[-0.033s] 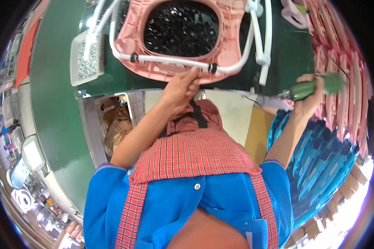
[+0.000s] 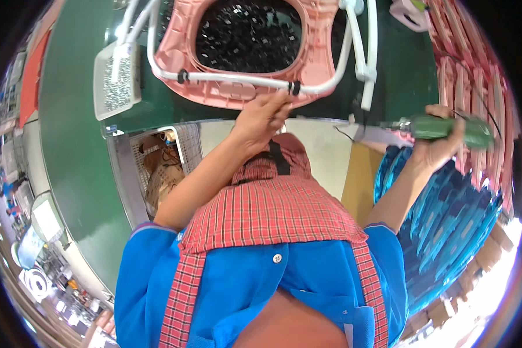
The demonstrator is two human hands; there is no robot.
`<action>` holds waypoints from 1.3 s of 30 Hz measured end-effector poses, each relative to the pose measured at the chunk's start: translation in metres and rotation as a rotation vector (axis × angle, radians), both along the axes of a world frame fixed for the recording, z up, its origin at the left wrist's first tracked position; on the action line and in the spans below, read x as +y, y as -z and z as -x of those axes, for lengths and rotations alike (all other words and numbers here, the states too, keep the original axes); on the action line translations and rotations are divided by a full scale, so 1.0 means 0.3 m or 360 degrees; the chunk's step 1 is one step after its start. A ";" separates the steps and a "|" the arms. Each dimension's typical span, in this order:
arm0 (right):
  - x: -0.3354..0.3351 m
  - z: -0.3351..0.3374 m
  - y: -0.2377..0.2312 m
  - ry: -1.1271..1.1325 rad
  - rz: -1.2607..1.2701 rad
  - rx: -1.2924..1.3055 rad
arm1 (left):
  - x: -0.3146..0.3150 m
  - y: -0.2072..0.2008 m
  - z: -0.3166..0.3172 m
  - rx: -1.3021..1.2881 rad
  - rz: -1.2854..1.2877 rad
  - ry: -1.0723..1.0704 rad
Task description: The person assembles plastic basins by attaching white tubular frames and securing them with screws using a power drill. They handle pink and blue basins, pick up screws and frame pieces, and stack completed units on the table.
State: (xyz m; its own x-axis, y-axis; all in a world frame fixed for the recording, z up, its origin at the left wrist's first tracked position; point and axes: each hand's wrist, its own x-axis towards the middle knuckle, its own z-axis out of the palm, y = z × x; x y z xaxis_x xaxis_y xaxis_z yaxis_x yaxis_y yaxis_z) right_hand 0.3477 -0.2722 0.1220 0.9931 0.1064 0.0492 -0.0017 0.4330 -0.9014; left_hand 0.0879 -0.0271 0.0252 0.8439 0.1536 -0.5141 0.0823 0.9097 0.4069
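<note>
A pink plastic seat-like frame [image 2: 174, 58] lies on the green table with a white metal tube [image 2: 232, 79] across its near edge. Two black clips sit on that tube; the right-hand clip [image 2: 294, 87] is beside the fingertips of my left hand [image 2: 262, 122]. Those fingers are bent and pressed together at the tube, and what they hold, if anything, is hidden. Off to the right, my right hand [image 2: 438, 145] wraps round a green electric screwdriver [image 2: 438, 127], its tip pointing left, apart from the frame.
A white tray of small metal screws [image 2: 117, 87] stands left of the frame. Many small black pieces [image 2: 249, 40] show through its opening. Stacked pink parts [image 2: 475, 98] and blue parts [image 2: 446, 232] line the right side. A white basket [image 2: 185, 151] sits below the table edge.
My right hand and the screwdriver have shifted slightly right and down. My left fingertips have come nearer the right-hand black clip. The whole view has shifted a little.
</note>
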 end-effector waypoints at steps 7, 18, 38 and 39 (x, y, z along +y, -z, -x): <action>0.094 0.382 -0.077 -0.0557 -0.0453 -0.0563 | -0.184 -0.096 -0.115 -0.0034 0.0158 0.0328; 0.250 0.440 -0.005 -0.0848 -0.0337 -0.0936 | -0.086 -0.108 -0.042 0.0027 0.0499 0.0166; 0.549 0.301 0.249 -0.0748 0.0113 -0.0725 | -0.014 0.055 -0.008 -0.0158 -0.0458 0.0333; 0.544 0.297 0.255 -0.0779 0.0119 -0.0707 | -0.012 0.064 -0.009 -0.0151 -0.0446 0.0322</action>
